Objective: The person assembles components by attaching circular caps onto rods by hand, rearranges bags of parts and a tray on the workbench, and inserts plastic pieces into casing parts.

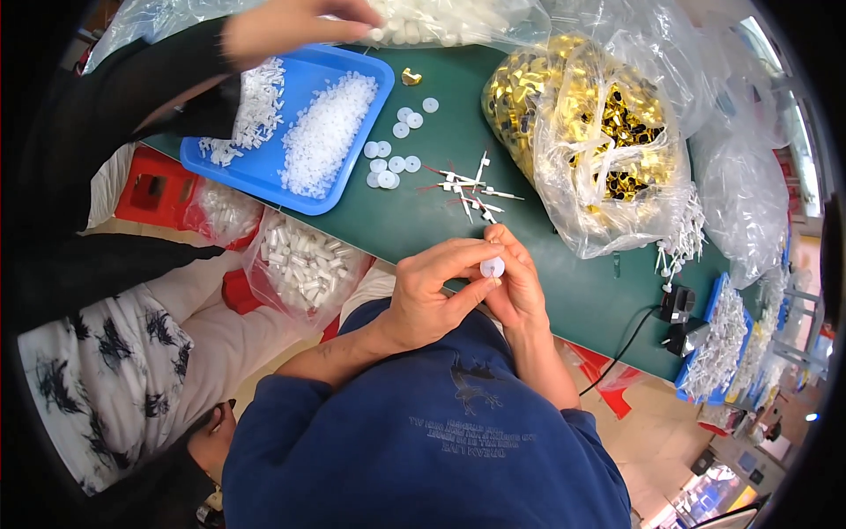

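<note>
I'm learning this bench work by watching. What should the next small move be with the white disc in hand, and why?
I'd suggest turning the white disc slightly to check how it sits. The left hand seems to pinch it, the right hand is close against it, and together they hide whatever may lie behind it.
</note>
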